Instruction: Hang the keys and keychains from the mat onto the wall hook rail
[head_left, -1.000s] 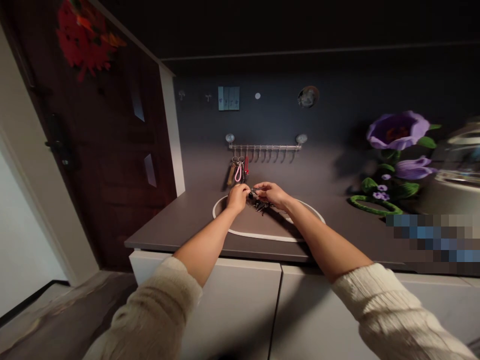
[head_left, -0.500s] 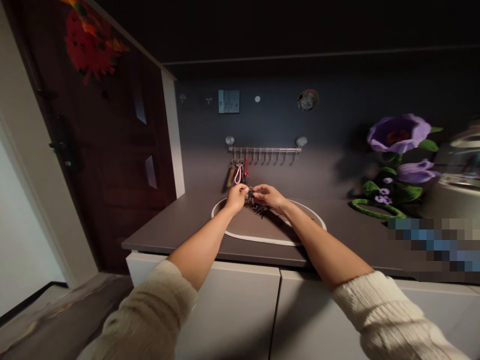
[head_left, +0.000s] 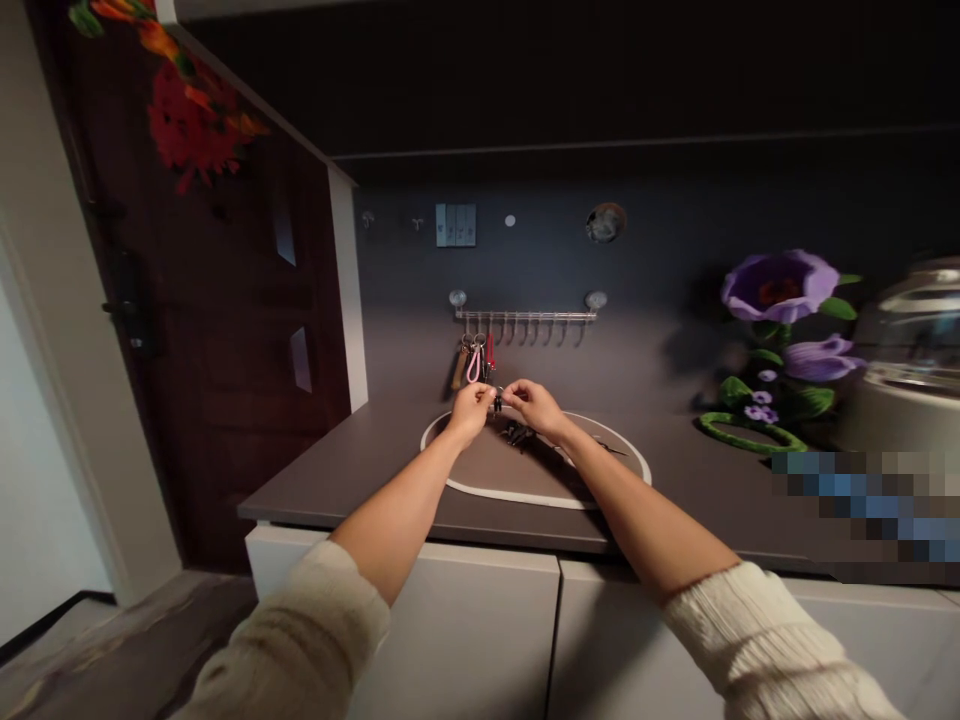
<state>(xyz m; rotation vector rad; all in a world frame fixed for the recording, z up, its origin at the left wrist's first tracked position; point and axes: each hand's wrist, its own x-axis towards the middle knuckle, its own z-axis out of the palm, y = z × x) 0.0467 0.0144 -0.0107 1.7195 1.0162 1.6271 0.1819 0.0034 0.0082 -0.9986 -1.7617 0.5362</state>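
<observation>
Between my two hands hangs a small dark bunch of keys (head_left: pixel 498 402) on a ring. My left hand (head_left: pixel 472 408) pinches it from the left, thumb and finger closed. My right hand (head_left: pixel 534 404) is closed on the ring from the right. Below them, more dark keys (head_left: pixel 517 434) lie on an oval mat (head_left: pixel 525 497) with a white rim. Just behind my hands, a hook rail (head_left: pixel 525 316) on the wall carries several hanging key fobs, among them a pink loop (head_left: pixel 473 366), a brown strap (head_left: pixel 458 369) and a red cord (head_left: pixel 490 350).
The mat lies on a dark counter (head_left: pixel 315 475) over white cabinets (head_left: pixel 480 620). Purple flowers (head_left: pixel 780 285) and a glass-topped pale vessel (head_left: pixel 911 400) stand to the right. A dark shelf (head_left: pixel 570 80) overhangs the counter. At the left is a brown door (head_left: pixel 202 400).
The view has tilted up slightly, so the counter and rail sit lower. Both hands stay close together at the keys, which now hang more plainly between the fingertips.
</observation>
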